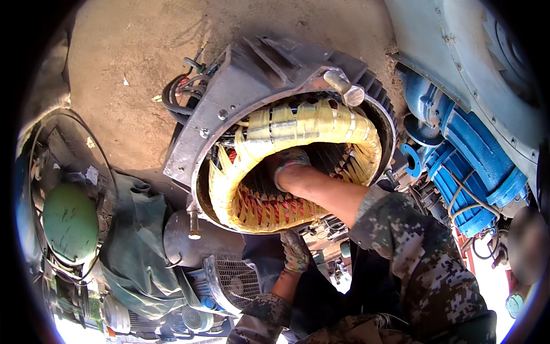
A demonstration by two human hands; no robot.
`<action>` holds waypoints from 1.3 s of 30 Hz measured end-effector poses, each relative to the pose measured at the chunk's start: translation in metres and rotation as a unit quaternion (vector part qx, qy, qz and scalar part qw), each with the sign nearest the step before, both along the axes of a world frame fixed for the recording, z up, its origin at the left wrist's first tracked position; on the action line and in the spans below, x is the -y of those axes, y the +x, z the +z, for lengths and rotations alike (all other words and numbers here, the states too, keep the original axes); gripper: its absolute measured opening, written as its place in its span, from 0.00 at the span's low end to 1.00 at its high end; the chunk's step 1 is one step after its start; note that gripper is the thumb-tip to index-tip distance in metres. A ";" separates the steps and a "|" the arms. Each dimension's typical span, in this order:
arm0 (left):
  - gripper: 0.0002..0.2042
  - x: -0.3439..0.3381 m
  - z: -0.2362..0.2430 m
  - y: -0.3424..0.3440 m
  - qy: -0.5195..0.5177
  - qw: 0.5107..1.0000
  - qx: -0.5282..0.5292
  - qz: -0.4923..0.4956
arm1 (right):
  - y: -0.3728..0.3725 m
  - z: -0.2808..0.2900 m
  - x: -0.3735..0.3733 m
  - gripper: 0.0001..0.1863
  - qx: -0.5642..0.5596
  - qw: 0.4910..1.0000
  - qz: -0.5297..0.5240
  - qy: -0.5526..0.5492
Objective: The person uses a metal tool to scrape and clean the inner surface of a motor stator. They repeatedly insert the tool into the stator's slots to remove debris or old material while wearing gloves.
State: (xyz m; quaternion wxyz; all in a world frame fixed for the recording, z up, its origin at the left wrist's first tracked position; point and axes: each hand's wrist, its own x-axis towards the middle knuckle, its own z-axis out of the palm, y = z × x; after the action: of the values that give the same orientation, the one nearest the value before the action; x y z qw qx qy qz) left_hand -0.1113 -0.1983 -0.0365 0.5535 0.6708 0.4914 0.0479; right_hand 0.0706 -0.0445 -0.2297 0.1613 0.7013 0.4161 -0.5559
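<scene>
A large grey electric motor housing (240,94) lies tilted with its open end facing me. Inside it sits the stator winding (309,127), a thick ring wrapped in yellow tape, with red pieces between its lower coils. My right hand (290,159), in a patterned work glove, reaches through the ring into the bore. Its fingers are hidden in there. Gloved as well, my left hand (295,252) is at the lower rim of the housing. Its fingertips run up to the rim's edge, and whether they grip it is not visible. Two bolts, upper (345,89) and lower (195,225), stick out from the housing's face.
Black cables (182,94) come out at the housing's left. Blue machines (467,166) and a pale metal casing (458,46) crowd the right. A dark green cloth (137,246), a green rounded object (70,223) and a mesh-covered motor end (234,281) lie at lower left.
</scene>
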 end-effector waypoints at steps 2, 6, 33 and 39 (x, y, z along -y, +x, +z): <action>0.27 -0.019 0.005 0.019 0.015 1.000 -0.003 0.005 | 0.035 -0.042 0.064 0.20 -0.157 0.976 0.101 -0.111; 0.28 -0.020 -0.001 0.010 -0.240 0.937 0.025 0.255 | -0.003 0.038 -0.040 0.20 0.095 0.988 -0.081 0.092; 0.43 -0.026 0.008 0.008 0.007 0.998 -0.031 -0.055 | 0.001 -0.006 -0.021 0.20 0.018 0.996 -0.077 -0.046; 0.28 -0.010 0.005 -0.005 -0.131 0.989 -0.058 0.046 | -0.016 0.022 -0.016 0.20 0.028 0.986 -0.104 -0.129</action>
State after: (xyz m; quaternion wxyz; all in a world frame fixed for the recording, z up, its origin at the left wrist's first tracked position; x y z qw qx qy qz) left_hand -0.1168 -0.1884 -0.0317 0.6043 0.5712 0.5547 -0.0306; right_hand 0.0541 -0.0284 -0.2078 0.2034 0.7296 0.2612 -0.5985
